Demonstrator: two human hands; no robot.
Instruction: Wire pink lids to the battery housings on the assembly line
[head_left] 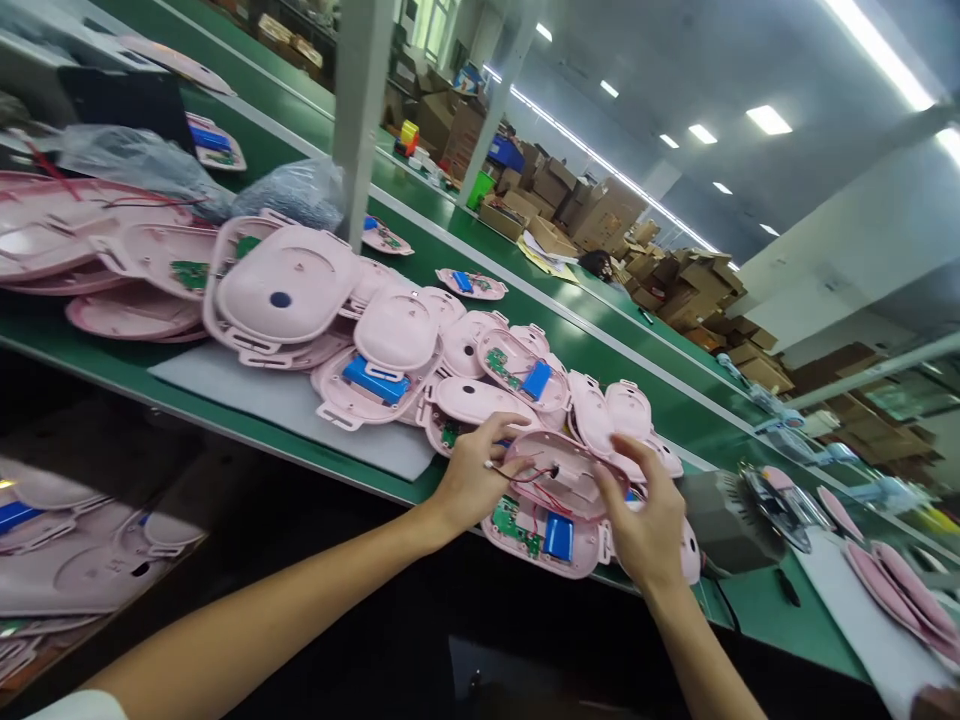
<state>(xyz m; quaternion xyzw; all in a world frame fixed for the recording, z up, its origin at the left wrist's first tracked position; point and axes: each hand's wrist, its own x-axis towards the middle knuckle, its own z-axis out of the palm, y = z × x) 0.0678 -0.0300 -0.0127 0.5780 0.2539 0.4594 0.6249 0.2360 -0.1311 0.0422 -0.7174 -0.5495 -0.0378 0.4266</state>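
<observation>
One pink shell held tilted between left hand and right hand

Both hands in view and occupied. Left end of the pink shell is gripped by the left hand, fingers curled at the rim, thumb tucked low. Right end is taken by the right hand, thumb at the near side, fingers arched and spread apart over the far side. Inner face of the shell is exposed. A thin cable is looped across it, white plug end seen against the left hand; whether the cable is pinched too cannot be told.

Held shell is located over the near edge of the green surface, partly overlapping an open shell; contact between the two cannot be told. Open shell is fitted with a green circuit board and a blue battery pack.

To the left, more shells are piled, some on a pale sheet; plastic bags are placed behind. To the right, a grey rounded device is set. A few shells are scattered farther back. Cardboard boxes are stacked in the background.
</observation>
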